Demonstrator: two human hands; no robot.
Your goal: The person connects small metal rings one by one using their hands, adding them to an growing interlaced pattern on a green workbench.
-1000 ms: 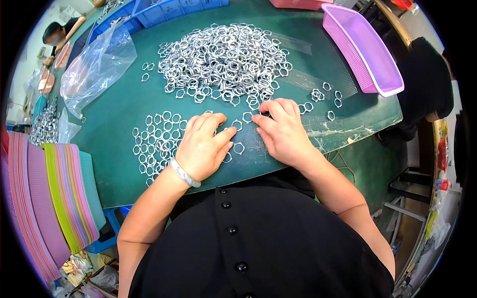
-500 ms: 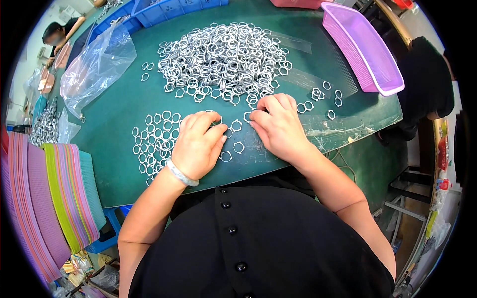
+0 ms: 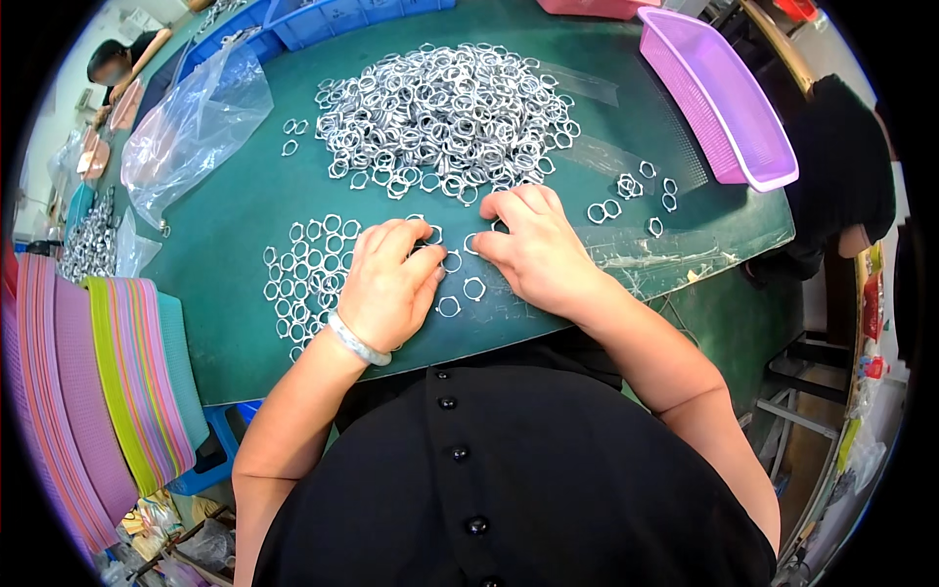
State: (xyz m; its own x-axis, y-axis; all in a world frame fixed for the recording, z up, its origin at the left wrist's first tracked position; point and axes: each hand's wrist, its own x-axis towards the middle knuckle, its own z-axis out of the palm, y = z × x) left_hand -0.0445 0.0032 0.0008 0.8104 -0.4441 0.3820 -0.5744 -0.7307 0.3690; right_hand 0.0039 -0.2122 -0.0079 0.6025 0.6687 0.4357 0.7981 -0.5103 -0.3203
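Note:
Small silver metal rings with little side tabs lie flat in rows (image 3: 299, 276) on the green table's left front part. My left hand (image 3: 389, 284), a pale bangle on its wrist, rests at the right side of these rows. Its fingers are bent down around rings, one of which (image 3: 435, 235) shows between fingertips and thumb. My right hand (image 3: 538, 245) is closed with fingertips on the table, at a ring (image 3: 471, 244); another ring is partly hidden under its fingers. Two loose rings (image 3: 474, 288) lie between the hands, closer to me.
A large heap of the same rings (image 3: 445, 117) covers the table's middle. Several loose rings (image 3: 628, 186) lie at right, near a purple basket (image 3: 724, 108). Clear plastic bag (image 3: 201, 127) and blue bins (image 3: 352, 15) stand far left; stacked coloured baskets (image 3: 127, 382) near left. Other people are nearby.
My right hand has shifted slightly left, and the ring at its fingertips now lies nearer the left hand's rows. My left hand stays almost in place.

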